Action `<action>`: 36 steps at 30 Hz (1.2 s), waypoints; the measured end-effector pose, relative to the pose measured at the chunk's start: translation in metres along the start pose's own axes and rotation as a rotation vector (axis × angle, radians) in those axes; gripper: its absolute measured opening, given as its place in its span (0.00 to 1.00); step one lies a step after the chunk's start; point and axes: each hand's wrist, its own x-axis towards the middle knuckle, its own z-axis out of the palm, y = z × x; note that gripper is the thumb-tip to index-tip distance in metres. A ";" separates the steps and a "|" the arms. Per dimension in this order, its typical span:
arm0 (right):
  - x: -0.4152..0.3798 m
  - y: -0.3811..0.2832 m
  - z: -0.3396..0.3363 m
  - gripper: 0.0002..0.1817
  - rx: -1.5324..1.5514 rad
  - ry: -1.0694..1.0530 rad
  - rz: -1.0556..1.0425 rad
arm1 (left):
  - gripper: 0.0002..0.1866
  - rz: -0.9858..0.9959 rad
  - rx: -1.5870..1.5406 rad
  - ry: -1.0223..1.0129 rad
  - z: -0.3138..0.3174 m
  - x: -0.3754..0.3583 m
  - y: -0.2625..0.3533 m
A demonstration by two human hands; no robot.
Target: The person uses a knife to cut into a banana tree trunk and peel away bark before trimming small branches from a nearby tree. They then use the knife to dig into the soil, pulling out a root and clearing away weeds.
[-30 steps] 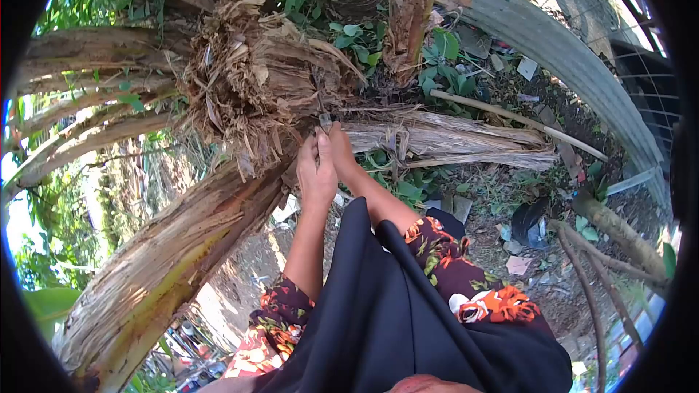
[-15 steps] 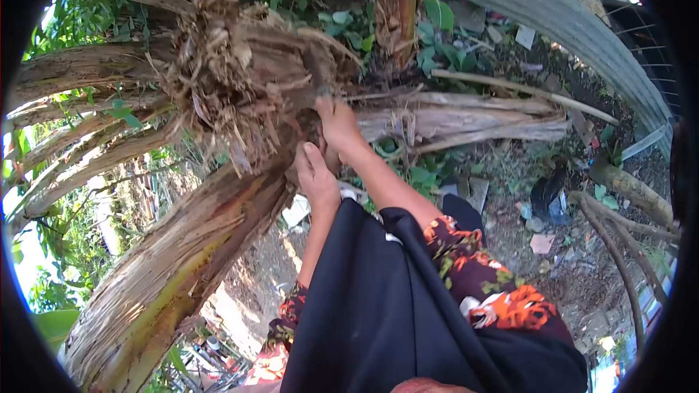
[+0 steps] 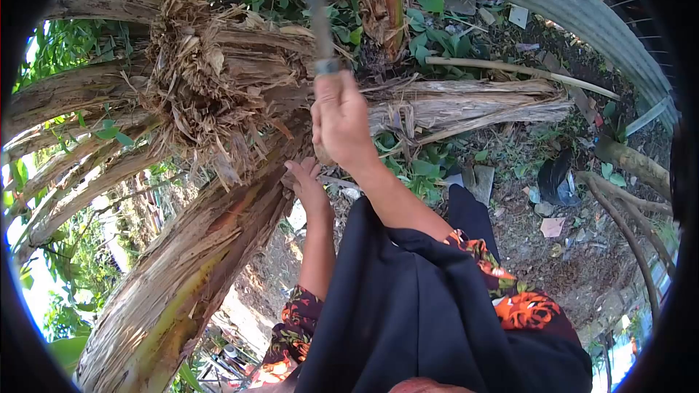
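A thick trunk (image 3: 182, 266) slants below a frayed stump (image 3: 218, 84). The left hand (image 3: 311, 191), fingers slightly spread, is at the trunk's upper edge. The blurred knife (image 3: 320, 22) points away, gripped by the right hand's (image 3: 344, 118) curled fingers. Rightward lies a dry log (image 3: 480, 102).

Partly Seen: Knife and Surroundings

Knife (image 3: 320, 25): blade blurred; handle mostly hidden in the right hand (image 3: 344, 120).
Left sleeve (image 3: 297, 320): partly covered by black cloth (image 3: 393, 298).
Thick trunk (image 3: 167, 276): lower end cut off by bottom edge.
Upright stem (image 3: 378, 7): top cut off.
Clutter (image 3: 229, 364), lower left: too small to identify.
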 end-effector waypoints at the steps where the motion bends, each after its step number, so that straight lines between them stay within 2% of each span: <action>1: 0.004 -0.018 -0.002 0.15 0.251 -0.015 -0.154 | 0.41 -0.002 0.002 0.004 0.001 0.001 -0.001; 3: 0.013 -0.022 0.007 0.14 0.376 0.288 -0.486 | 0.43 -0.013 -0.078 -0.072 0.006 0.007 -0.005; 5: 0.027 0.073 0.000 0.15 -0.088 0.276 -0.428 | 0.43 -0.034 -0.077 -0.077 0.004 0.016 -0.009; 6: 0.020 0.144 0.000 0.15 -0.519 0.179 -0.311 | 0.43 -0.036 -0.046 -0.054 0.001 0.021 -0.011; 7: 0.014 0.184 -0.001 0.16 -0.943 0.084 -0.183 | 0.42 -0.032 -0.011 -0.039 0.003 0.026 -0.013; 8: 0.026 0.161 0.004 0.16 -0.929 0.106 -0.202 | 0.41 0.020 -0.091 -0.014 0.000 0.036 -0.019; 9: 0.035 0.114 0.008 0.16 -0.576 -0.019 0.064 | 0.41 -0.058 -0.015 0.104 -0.003 0.047 -0.025; 10: 0.006 0.078 0.003 0.16 -0.218 -0.118 0.409 | 0.41 -0.087 -0.021 0.036 -0.016 0.021 -0.029; 11: 0.008 0.055 0.000 0.16 -0.221 -0.110 0.387 | 0.41 -0.042 -0.062 -0.067 -0.003 0.026 -0.010; 13: 0.001 0.031 0.002 0.16 -0.132 0.039 -0.153 | 0.41 -0.020 -0.199 -0.080 0.014 0.025 0.009; 14: 0.002 0.031 0.003 0.16 -0.131 0.034 -0.142 | 0.41 -0.019 -0.321 -0.092 0.018 0.024 0.009; 16: 0.007 0.034 -0.001 0.17 -0.008 0.261 -0.223 | 0.41 -0.005 -0.304 -0.039 0.016 0.031 0.008; 17: 0.011 0.090 -0.002 0.16 -0.291 0.189 -0.175 | 0.41 0.023 -0.296 0.006 0.017 0.036 0.009; 19: 0.022 0.091 0.009 0.15 -0.884 0.031 -0.154 | 0.39 0.102 -0.240 -0.041 0.025 0.037 0.010; 20: 0.034 0.089 0.010 0.15 -0.868 0.047 -0.174 | 0.38 0.009 -0.029 0.023 0.026 0.036 0.016; 21: 0.040 0.088 0.001 0.15 -0.347 -0.110 0.238 | 0.36 -0.101 0.166 0.110 0.026 0.034 0.017; 22: 0.028 0.088 -0.016 0.15 0.185 -0.242 0.678 | 0.33 0.145 0.294 0.136 0.023 0.036 0.003; 23: 0.028 0.071 -0.025 0.15 0.339 -0.276 0.723 | 0.33 0.122 0.308 0.126 0.018 0.030 -0.012; 25: 0.026 0.078 -0.033 0.17 0.116 -0.168 0.686 | 0.33 -0.037 -0.060 -0.086 0.031 0.035 0.002; 26: 0.022 0.086 -0.035 0.17 0.118 -0.177 0.688 | 0.34 -0.111 -0.292 -0.035 0.046 0.024 0.007; 27: 0.019 0.092 -0.039 0.17 -0.046 -0.203 0.598 | 0.34 -0.111 -0.294 -0.034 0.046 0.024 0.006; 28: 0.018 0.099 -0.044 0.18 -0.209 -0.222 0.501 | 0.34 -0.107 -0.122 -0.091 0.046 0.028 0.002; 29: 0.015 0.107 -0.044 0.18 -0.206 -0.216 0.502 | 0.35 -0.105 0.055 -0.147 0.046 0.031 -0.003; 30: 0.011 0.114 -0.042 0.17 -0.370 -0.111 0.332 | 0.34 0.189 0.212 -0.113 0.051 0.027 -0.007; 31: 0.007 0.121 -0.041 0.17 -0.529 -0.006 0.159 | 0.34 0.189 0.219 -0.117 0.049 0.026 -0.007; 32: 0.000 0.067 -0.033 0.20 -0.396 0.060 0.163 | 0.32 0.295 0.310 -0.163 0.049 0.017 0.004; 33: -0.001 0.038 -0.031 0.20 -0.392 0.060 0.176 | 0.30 0.394 0.400 -0.206 0.048 0.007 0.015; 34: -0.002 0.018 -0.030 0.21 -0.195 0.124 0.080 | 0.26 0.527 0.373 -0.230 0.053 0.000 0.028; 35: 0.000 0.015 -0.032 0.22 0.001 0.188 -0.022 | 0.26 0.520 0.376 -0.228 0.060 -0.007 0.043; 36: 0.004 0.024 -0.031 0.22 0.002 0.187 -0.019 | 0.24 0.589 0.430 -0.212 0.068 -0.012 0.060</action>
